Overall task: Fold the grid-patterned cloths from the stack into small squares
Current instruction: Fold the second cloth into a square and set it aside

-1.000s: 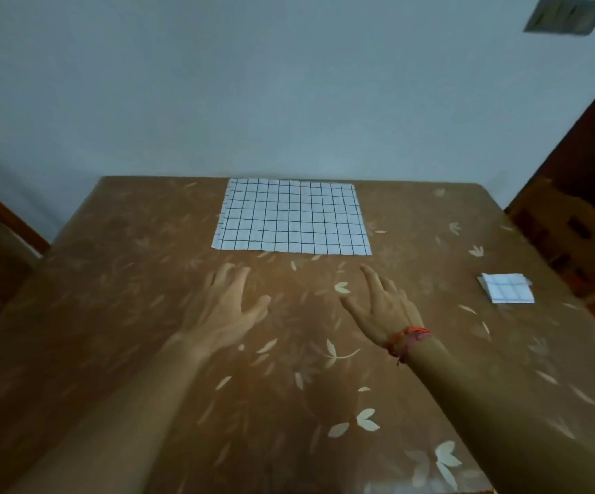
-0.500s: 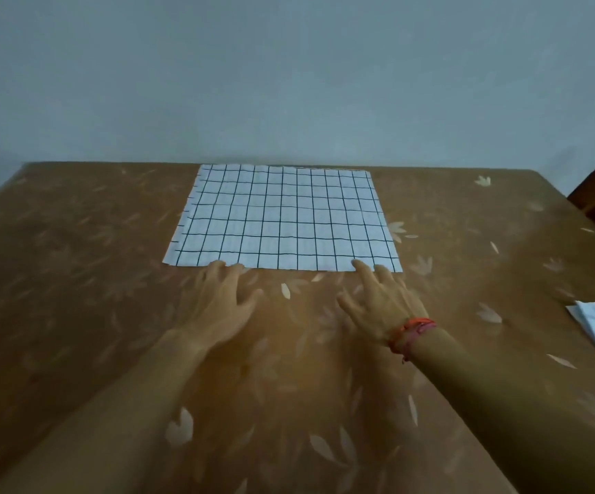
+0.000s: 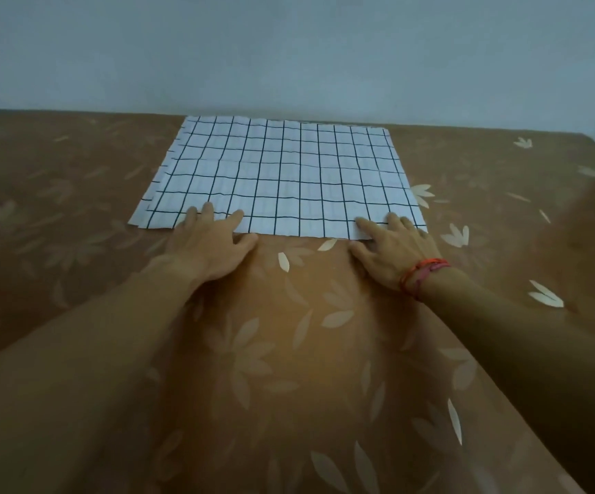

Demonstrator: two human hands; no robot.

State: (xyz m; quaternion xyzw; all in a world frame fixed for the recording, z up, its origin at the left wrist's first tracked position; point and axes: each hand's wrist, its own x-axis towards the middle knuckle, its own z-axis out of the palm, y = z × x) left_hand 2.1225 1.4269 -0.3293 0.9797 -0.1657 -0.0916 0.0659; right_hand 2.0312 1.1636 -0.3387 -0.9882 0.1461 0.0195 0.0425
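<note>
Lying stacked — white grid-patterned cloths (image 3: 281, 180), near edge under left hand (image 3: 210, 244), right hand (image 3: 394, 251) — fingers straight.

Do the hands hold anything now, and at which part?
Nothing is gripped. The left hand and right hand rest flat on the near edge of the grid-patterned cloths.

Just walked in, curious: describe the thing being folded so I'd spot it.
Find the brown leaf-patterned table by the pale wall. At its far middle lies the cloth stack, left hand and right hand touching its near edge. Only it is white with dark gridlines.
</note>
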